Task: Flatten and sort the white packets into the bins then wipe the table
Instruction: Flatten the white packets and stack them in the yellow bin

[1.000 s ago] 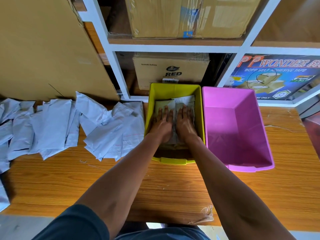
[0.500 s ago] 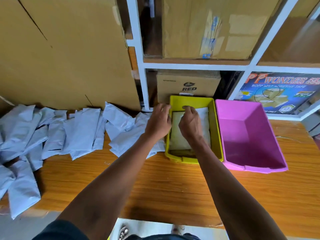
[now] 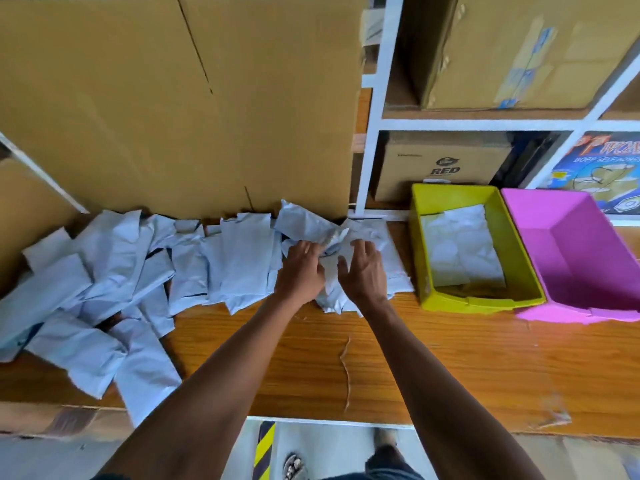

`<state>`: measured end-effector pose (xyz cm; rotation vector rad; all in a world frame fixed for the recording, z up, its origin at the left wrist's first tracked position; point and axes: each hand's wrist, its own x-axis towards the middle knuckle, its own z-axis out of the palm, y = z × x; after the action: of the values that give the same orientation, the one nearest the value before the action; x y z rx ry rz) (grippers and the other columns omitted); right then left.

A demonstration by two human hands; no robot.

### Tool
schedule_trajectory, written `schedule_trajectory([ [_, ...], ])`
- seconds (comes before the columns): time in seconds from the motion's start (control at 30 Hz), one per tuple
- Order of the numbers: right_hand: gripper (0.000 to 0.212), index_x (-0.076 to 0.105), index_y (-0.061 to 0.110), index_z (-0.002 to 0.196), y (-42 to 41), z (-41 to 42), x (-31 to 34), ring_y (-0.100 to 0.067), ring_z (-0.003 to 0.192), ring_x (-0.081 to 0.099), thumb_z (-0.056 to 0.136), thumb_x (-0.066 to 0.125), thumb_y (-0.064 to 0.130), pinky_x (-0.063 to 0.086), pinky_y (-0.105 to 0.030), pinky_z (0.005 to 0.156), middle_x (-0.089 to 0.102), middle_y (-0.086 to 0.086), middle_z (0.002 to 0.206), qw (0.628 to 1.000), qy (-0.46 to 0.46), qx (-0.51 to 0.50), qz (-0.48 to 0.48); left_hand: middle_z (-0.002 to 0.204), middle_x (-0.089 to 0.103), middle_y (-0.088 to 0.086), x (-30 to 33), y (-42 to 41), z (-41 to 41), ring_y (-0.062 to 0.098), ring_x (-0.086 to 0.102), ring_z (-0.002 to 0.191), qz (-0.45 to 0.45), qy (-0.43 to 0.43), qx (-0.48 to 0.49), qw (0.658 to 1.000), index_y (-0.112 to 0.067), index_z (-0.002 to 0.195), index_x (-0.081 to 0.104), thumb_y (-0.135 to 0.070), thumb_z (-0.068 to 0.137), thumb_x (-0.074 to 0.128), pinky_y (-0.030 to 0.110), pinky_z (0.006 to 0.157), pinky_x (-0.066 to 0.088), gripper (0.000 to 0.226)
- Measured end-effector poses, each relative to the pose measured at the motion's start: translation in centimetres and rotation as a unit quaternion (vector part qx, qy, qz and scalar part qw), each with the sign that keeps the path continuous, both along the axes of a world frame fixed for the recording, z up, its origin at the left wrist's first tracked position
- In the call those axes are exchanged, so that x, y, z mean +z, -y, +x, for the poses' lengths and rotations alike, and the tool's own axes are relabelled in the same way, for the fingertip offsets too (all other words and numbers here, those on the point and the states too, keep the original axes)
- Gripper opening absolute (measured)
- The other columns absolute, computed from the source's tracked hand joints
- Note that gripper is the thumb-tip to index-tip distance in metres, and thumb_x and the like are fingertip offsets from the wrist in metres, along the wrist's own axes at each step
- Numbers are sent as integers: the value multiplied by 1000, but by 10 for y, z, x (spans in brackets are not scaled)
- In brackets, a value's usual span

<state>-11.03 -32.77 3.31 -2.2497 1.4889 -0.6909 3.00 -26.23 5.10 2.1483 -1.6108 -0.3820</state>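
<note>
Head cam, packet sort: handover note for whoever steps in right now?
Left hand and right hand: both on a crumpled white packet at the right end of the pile; grip not clear.
Pile of white packets: spread along the table, left of the bins.
Yellow bin: holds flattened packets.
Pink bin: nothing visible inside.
Done: a few packets flattened and binned.
Left: most of the pile, then wiping the table. No cloth in view.

Stockroom or packing area. White shelving (image 3: 375, 126) beyond hands holds taped cartons (image 3: 512, 50); tape-brand box (image 3: 602, 168) far right; large cardboard sheet (image 3: 180, 105) beyond left hand (image 3: 301, 275); wooden worktable (image 3: 433, 358) below.
</note>
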Motion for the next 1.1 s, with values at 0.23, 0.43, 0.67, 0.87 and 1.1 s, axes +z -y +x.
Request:
schedule_trajectory([
  [0.23, 90, 26, 9, 152, -15, 44, -19, -50, 138, 34, 91, 60, 67, 39, -55, 110, 21, -22, 161, 982, -123, -73, 122, 146, 44, 0, -10, -3, 46, 23, 43, 135, 46, 18, 8, 999, -27, 136, 52, -22, 104, 53, 46, 90, 54, 33],
  [0.43, 116, -5, 15, 164, 17, 78, -43, -58, 151, 0, 86, 56, 75, 21, -63, 120, -18, -26, 168, 962, -187, -119, 158, 150, 42, 2, -24, 12, 73, 24, 41, 137, 74, 41, 33, 996, -25, 142, 49, -26, 105, 53, 44, 91, 51, 37],
  [0.67, 102, -4, 15, 164, 22, 87, -54, -57, 151, -6, 85, 55, 42, 9, -63, 123, -19, -26, 168, 951, -212, -144, 175, 152, 43, 7, -38, 17, 100, 28, 41, 138, 98, 67, 26, 993, -21, 146, 49, -23, 103, 56, 44, 94, 54, 44],
  [0.87, 88, 10, 13, 162, -3, 71, -50, -52, 152, 11, 90, 57, 33, 15, -59, 124, -9, -29, 169, 948, -249, -122, 155, 148, 46, 9, -40, 7, 112, 31, 43, 134, 109, 102, 15, 989, -18, 141, 53, -22, 102, 55, 46, 99, 50, 39],
  [1.1, 95, 12, 7, 162, -68, 69, -55, -50, 149, 19, 85, 65, 26, 23, -56, 121, -3, -29, 169, 950, -246, -123, 148, 156, 39, 8, -46, -24, 129, 33, 34, 142, 118, 149, 11, 982, -21, 143, 54, -28, 98, 62, 47, 108, 45, 47],
])
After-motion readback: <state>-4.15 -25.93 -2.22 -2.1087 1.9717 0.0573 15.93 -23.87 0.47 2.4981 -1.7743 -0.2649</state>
